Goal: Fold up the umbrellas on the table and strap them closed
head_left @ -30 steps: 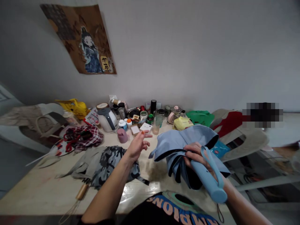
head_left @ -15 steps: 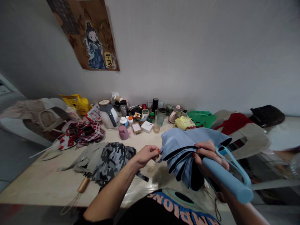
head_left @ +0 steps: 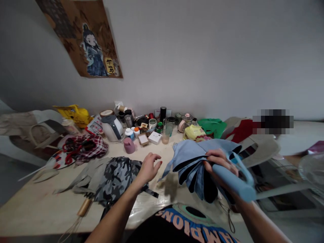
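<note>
A light blue folding umbrella (head_left: 192, 158), its canopy loosely gathered, is held up over the table's front right. My right hand (head_left: 219, 162) wraps around it where the canopy meets the blue handle, and a wrist loop hangs off the handle end. To the left, a strap dangles free from the canopy. My left hand (head_left: 150, 167) is apart from that strap, its fingers curved and separated with nothing between them. Beneath and left of my left forearm lies a grey camouflage umbrella (head_left: 117, 179) with a wooden handle (head_left: 84, 207) near it.
Along the wall stand an electric kettle (head_left: 112, 128), a pink cup (head_left: 129, 145), bottles, a white box (head_left: 155, 137) and a glass teapot (head_left: 186, 122). A yellow packet (head_left: 194, 132) and green bag (head_left: 212, 127) sit behind the blue umbrella. Chairs flank the table (head_left: 32, 206).
My left hand has let go of the umbrella's strap and drawn left, its fingers parting. The strap now hangs loose. The handle in my right hand has shifted up and left in view.
</note>
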A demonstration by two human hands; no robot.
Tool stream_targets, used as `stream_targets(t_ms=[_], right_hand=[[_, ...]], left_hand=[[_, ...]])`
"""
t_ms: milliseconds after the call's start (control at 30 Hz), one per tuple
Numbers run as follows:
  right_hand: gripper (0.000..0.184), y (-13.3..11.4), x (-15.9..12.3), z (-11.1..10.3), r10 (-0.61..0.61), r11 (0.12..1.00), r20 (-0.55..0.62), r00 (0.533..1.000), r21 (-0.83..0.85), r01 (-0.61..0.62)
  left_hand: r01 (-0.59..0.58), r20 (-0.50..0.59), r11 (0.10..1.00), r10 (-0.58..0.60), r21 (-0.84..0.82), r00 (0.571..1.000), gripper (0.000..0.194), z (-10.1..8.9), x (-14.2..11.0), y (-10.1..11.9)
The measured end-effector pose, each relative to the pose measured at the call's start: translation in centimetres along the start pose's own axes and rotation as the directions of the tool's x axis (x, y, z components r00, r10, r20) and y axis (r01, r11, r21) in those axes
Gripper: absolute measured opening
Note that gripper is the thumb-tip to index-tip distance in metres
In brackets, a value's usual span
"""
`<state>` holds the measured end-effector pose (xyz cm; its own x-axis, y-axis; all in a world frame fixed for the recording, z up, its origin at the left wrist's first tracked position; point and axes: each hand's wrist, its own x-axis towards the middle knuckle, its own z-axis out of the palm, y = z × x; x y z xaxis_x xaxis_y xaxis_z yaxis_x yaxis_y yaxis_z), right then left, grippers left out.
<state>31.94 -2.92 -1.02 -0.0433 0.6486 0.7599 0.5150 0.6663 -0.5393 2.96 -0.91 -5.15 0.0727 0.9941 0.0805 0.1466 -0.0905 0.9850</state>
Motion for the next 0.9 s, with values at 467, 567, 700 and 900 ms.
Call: stream_targets(t_ms=[467, 567, 700, 900], right_hand=[[0.021, -1.4, 0.8, 5.2, -0.589, 0.636, 0.583, 0.559, -0.092, 0.766], [0.020, -1.4, 0.5, 6.0, -0.594, 0.620, 0.606, 0.530, -0.075, 0.781], [0.022, -1.7, 0.6, 6.5, -0.551, 0.656, 0.637, 0.539, -0.069, 0.751], [0.027, -3.3, 0.2, 6.6, -0.529, 0.643, 0.630, 0.568, -0.139, 0.753]], left_hand=[[0.885, 0.854, 0.205, -0.242, -0.419, 0.461, 0.068, 6.5, -1.8, 3.5], [0.879, 0.821, 0.100, -0.322, -0.465, 0.471, 0.050, 6.9, -1.3, 4.0], [0.808, 0.775, -0.056, -0.330, -0.586, 0.539, 0.036, 6.9, -0.7, 4.1], [0.831, 0.761, 0.020, -0.391, -0.556, 0.518, 0.025, 5.6, 0.7, 3.4]])
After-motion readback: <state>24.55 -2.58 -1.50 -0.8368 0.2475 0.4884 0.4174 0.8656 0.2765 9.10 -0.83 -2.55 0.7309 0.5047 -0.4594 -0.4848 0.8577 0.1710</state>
